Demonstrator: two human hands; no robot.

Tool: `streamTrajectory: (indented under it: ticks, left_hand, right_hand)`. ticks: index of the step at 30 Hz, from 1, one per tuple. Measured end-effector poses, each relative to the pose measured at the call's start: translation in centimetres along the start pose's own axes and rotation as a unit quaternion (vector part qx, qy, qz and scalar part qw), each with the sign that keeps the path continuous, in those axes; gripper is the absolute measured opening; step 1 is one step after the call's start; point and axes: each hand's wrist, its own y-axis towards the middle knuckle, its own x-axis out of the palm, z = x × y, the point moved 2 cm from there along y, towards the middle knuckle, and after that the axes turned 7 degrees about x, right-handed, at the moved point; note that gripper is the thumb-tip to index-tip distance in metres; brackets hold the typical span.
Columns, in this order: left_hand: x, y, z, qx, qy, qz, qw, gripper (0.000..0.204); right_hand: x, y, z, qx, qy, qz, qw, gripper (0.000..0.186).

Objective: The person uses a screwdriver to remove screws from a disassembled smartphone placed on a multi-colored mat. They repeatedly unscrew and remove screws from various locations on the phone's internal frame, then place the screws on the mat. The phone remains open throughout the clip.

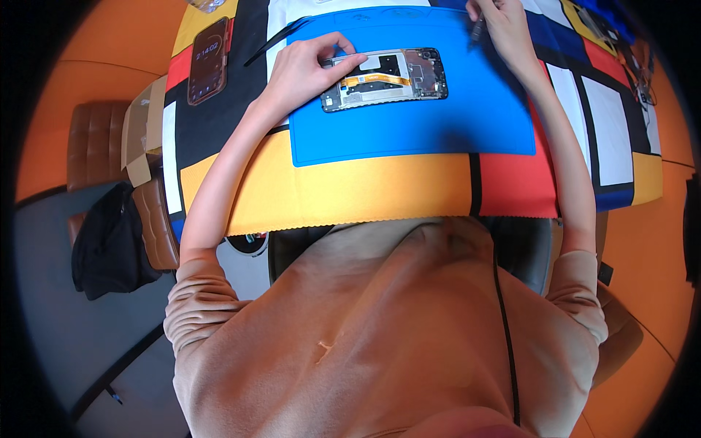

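An opened smartphone (431,73) lies on the blue work mat (409,135), its inside facing up. An orange flat ribbon cable (376,78) runs lengthwise across it. My left hand (310,69) grips the phone's far left edge, with the thumb on its frame and the fingertips partly hidden behind. At the mat's far right, my right hand (502,28) is raised and closed around a dark slim screwdriver (477,31), which points down, apart from the phone. Its tip is hard to make out.
Another phone (208,61) with a lit screen lies at the table's left. Dark, thin tweezers (276,39) rest by the mat's far left corner. A cardboard box (142,131) stands left of the table. Cables (642,80) lie at the far right.
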Motion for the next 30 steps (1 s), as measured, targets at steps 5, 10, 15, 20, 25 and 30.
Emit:
streamTrajectory:
  ticks: [5, 10, 15, 20, 25, 30]
  left_hand:
    - [0.1, -0.3, -0.3, 0.077, 0.009, 0.044, 0.996, 0.043]
    - [0.1, -0.2, -0.3, 0.096, 0.049, 0.059, 0.992, 0.042]
    - [0.3, 0.1, -0.3, 0.138, 0.054, 0.078, 0.986, 0.037]
    - [0.6, 0.1, -0.5, 0.151, 0.068, 0.086, 0.982, 0.035]
    - [0.7, 0.0, -1.0, 0.148, 0.063, 0.082, 0.983, 0.035]
    - [0.7, 0.0, -1.1, 0.151, 0.066, 0.08, 0.983, 0.036]
  right_hand:
    - [3.1, -2.4, -2.4, -0.036, 0.038, 0.002, 0.999, 0.022]
    - [4.6, -3.4, -2.6, -0.186, -0.093, 0.038, 0.978, 0.016]
    - [4.3, -3.8, -2.6, -0.166, 0.052, 0.076, 0.982, 0.015]
    - [5.0, -5.2, -2.9, -0.178, 0.049, 0.084, 0.979, 0.012]
    - [6.0, -5.8, -2.6, -0.194, 0.024, 0.023, 0.98, 0.013]
    - [6.3, -5.9, -2.4, -0.176, 0.042, -0.005, 0.983, 0.013]
